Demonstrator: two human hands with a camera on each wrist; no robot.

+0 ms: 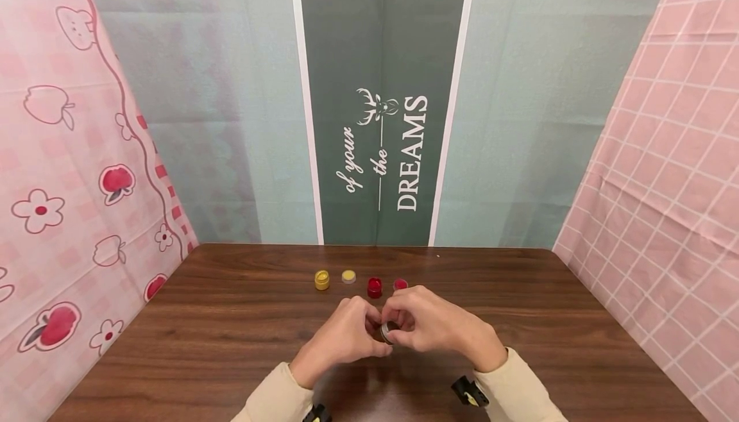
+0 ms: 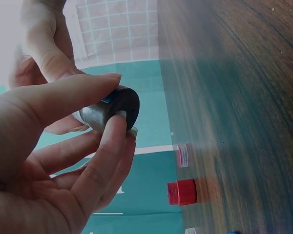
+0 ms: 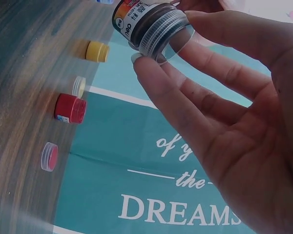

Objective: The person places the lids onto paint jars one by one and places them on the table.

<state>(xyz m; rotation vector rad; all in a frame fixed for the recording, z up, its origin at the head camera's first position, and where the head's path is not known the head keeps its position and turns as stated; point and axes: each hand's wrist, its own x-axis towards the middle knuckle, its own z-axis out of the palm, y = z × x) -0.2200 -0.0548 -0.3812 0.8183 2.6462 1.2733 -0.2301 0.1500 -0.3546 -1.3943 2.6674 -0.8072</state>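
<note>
A small jar of dark paint point(image 3: 134, 22), with a printed label and a clear ribbed lid point(image 3: 158, 36), is held between both hands above the table. My left hand point(image 1: 348, 333) grips the jar's body, thumb on one side and fingers round its base, as the left wrist view shows. My right hand point(image 1: 430, 320) pinches the lid's rim between thumb and fingertip, its other fingers spread behind. Beyond the hands stand an uncapped yellow paint jar point(image 1: 321, 280) and an uncapped red paint jar point(image 1: 374, 288). Beside them lie a yellow-stained lid point(image 1: 349, 276) and a red-stained lid point(image 1: 400, 285).
The brown wooden table point(image 1: 231, 319) runs back to a green curtain point(image 1: 375, 43) with white lettering. Pink patterned cloth point(image 1: 52, 152) hangs at the left, and pink checked cloth point(image 1: 664, 172) at the right.
</note>
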